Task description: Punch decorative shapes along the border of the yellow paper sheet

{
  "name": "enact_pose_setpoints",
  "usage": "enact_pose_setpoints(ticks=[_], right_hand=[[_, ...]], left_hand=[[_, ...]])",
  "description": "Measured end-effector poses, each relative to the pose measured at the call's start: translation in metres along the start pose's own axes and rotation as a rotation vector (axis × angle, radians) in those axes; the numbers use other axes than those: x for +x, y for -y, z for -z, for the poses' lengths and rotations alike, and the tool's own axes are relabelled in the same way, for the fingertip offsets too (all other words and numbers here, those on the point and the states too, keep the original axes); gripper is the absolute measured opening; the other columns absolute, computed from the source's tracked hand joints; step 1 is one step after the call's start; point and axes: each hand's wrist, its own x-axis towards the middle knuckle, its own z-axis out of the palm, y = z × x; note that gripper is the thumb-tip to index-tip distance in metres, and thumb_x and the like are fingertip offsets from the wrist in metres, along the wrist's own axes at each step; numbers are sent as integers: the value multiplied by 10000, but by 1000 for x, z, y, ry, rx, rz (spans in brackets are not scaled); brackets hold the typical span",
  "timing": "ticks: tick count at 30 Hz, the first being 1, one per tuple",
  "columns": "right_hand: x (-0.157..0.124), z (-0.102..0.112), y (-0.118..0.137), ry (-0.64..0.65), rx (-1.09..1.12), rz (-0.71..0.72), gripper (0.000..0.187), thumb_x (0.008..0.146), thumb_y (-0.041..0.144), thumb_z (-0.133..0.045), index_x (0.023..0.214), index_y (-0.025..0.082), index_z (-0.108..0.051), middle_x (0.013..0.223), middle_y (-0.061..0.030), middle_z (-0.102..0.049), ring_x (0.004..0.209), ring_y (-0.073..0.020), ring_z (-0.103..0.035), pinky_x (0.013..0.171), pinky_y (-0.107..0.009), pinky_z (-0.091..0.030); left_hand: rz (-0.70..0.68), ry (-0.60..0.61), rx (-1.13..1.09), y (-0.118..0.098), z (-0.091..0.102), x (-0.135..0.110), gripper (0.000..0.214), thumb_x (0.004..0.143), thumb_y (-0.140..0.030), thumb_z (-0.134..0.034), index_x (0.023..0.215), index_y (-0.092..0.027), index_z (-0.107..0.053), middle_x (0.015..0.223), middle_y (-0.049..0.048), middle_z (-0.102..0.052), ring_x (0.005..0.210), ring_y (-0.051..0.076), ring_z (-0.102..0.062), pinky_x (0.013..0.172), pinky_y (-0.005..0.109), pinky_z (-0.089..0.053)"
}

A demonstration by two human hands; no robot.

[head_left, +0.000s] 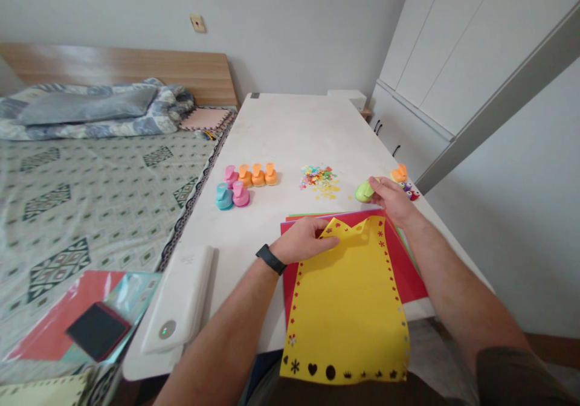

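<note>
My left hand (312,240) pinches the upper left corner of a yellow sheet of paper (348,297). Punched shapes, among them flowers, hearts and crowns, run along the sheet's edges, and its lower end hangs past the table edge. Beneath it lie a red sheet (408,273) and other coloured sheets, mostly covered. At the right, my right hand (390,197) has its fingers closed on a light green paper punch (364,192) at the tabletop. A heap of coloured paper cutouts (319,177) lies between the hands, farther back.
Several punches stand at the left, including a blue punch (223,197) and an orange punch (258,175). Another orange punch (399,173) is by the right edge. A white device (181,297) lies front left. The bed beside holds a dark tablet-like object (98,331).
</note>
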Motion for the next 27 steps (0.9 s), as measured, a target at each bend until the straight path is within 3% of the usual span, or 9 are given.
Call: enact_pose_setpoints(ticks=[5,10,16,21,27], right_hand=[[12,-14,-8,21,-124,-110,409,821,589,-760,888,199,-657,912,-71,-767,811,-185,-726,700,-290,-592],[25,-26,-9,2,-224,-95,350,872,540,-730,905,198,-659,909,-73,-768,799,-174,-729,678,-262,-594],[36,-31,-4,-20,-234,-86,356,888,540,-710,881,188,-653,904,-85,-766,786,-173,-731,638,-244,-591],[37,-34,-4,-70,-254,-176,364,884,537,-715,871,180,-649,907,-100,-765,773,-185,-731,612,-256,-594],[37,-54,-3,80,-164,-161,375,859,547,-741,836,183,-652,862,-89,-770,761,-179,-724,638,-252,-580]], left_hand=[[-40,16,-24,6,0,2,359,876,-396,-656,1124,-150,-739,998,55,-768,870,192,-702,720,249,-536],[-38,47,-36,6,0,1,367,895,-393,-637,1156,-151,-729,1043,68,-769,867,197,-711,704,250,-536],[-31,29,-14,3,1,0,362,889,-394,-642,1137,-148,-735,1026,66,-769,871,204,-709,704,250,-535],[-23,28,0,1,1,0,356,882,-405,-641,1079,-127,-744,995,72,-768,814,188,-696,673,242,-523],[-24,-1,38,1,2,0,336,863,-396,-653,1042,-132,-760,937,52,-766,780,180,-680,655,232,-514]])
